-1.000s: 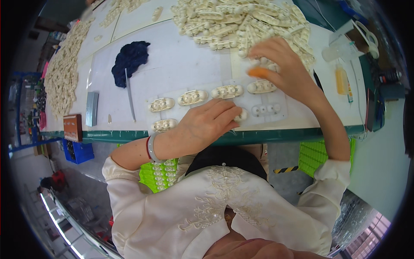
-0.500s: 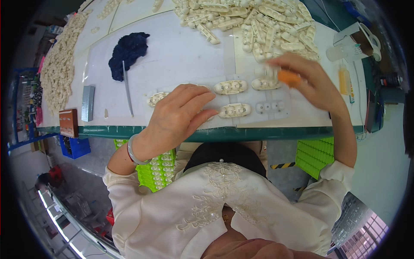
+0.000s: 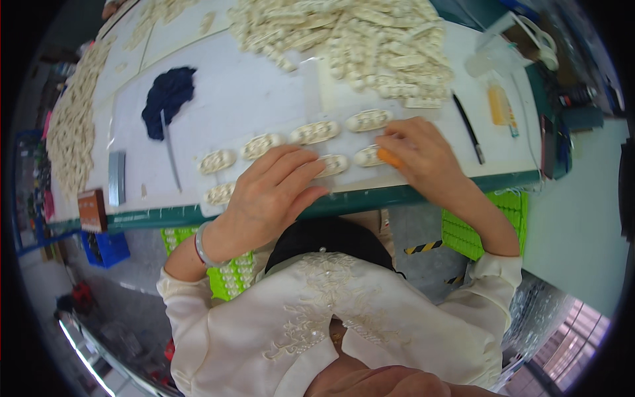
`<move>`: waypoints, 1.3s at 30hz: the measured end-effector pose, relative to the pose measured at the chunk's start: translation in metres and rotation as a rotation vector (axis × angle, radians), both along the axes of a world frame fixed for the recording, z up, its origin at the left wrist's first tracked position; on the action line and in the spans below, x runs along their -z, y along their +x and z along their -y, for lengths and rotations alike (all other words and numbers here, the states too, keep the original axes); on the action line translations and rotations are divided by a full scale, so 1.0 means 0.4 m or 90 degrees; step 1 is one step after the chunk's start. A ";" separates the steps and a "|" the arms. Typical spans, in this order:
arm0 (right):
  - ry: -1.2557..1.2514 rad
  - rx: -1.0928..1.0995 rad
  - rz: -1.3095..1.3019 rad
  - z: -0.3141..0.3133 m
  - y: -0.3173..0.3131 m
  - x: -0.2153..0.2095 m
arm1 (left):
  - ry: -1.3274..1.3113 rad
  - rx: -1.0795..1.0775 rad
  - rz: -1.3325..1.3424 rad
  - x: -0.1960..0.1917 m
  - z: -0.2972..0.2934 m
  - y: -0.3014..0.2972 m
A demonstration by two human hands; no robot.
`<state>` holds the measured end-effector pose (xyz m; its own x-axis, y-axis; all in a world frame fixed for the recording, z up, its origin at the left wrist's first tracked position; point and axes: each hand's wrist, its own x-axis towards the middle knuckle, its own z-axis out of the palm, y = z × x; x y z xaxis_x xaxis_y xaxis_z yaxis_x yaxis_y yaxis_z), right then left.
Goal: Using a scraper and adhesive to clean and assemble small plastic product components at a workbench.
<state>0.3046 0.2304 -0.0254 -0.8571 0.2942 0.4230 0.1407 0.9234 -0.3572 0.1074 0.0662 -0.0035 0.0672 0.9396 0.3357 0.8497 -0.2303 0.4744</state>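
Left hand (image 3: 274,192) lies flat, fingers spread, pinning the clear tray (image 3: 218,173) of cream oval pieces near the desk (image 3: 264,99) edge — right hand (image 3: 417,155), grip pinched on a small orange tool (image 3: 390,159), works the front row — next calls for steady pressing, I'd judge.

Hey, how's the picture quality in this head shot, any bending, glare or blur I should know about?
Head view: strong fisheye, so the table edge bows and the corners go black; light is even and bright, with soft glare on the clear sheet and faint shadows; the left hand and right hand are fairly sharp, while the floor near the rim smears.
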 end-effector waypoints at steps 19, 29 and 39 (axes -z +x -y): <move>0.173 0.590 0.035 -0.467 0.166 0.044 | 0.101 -0.083 -0.032 -0.014 0.103 -0.009; -0.375 0.232 -0.255 -0.298 0.100 -0.050 | 0.227 -0.312 -0.095 0.047 0.253 -0.100; -0.835 -0.006 -0.605 -0.027 0.090 -0.090 | 0.244 -0.412 0.100 0.139 0.289 -0.160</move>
